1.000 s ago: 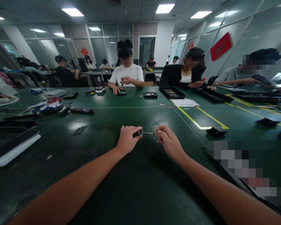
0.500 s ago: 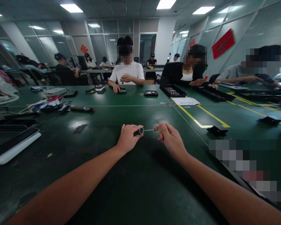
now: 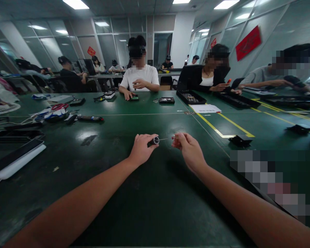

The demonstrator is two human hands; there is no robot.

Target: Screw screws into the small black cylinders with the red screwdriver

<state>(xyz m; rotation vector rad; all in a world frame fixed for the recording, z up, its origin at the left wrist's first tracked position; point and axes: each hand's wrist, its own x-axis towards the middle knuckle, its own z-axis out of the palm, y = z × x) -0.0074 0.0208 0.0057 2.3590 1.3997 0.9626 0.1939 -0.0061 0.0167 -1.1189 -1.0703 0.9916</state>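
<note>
Over the green tabletop, my left hand (image 3: 142,150) is closed around a small black cylinder (image 3: 155,140), whose round, pale-rimmed end faces me. To its right, my right hand (image 3: 189,150) pinches the red-tipped handle of a thin screwdriver (image 3: 165,139). The slim metal shaft points left, and its tip meets or passes just by the cylinder's rim; I cannot tell which. Most of the screwdriver's handle is hidden in my fingers.
On the left lie a white-edged device (image 3: 20,160), a pen-like tool (image 3: 90,118) and red-handled scissors (image 3: 60,106). Black brackets (image 3: 240,140) and a paper sheet (image 3: 205,108) lie on the right. Across the table a person (image 3: 139,77) works near black trays (image 3: 191,97).
The screwdriver shaft has tilted slightly, its right end now a little higher. Both hands still hold their things. The whole view has shifted slightly.
</note>
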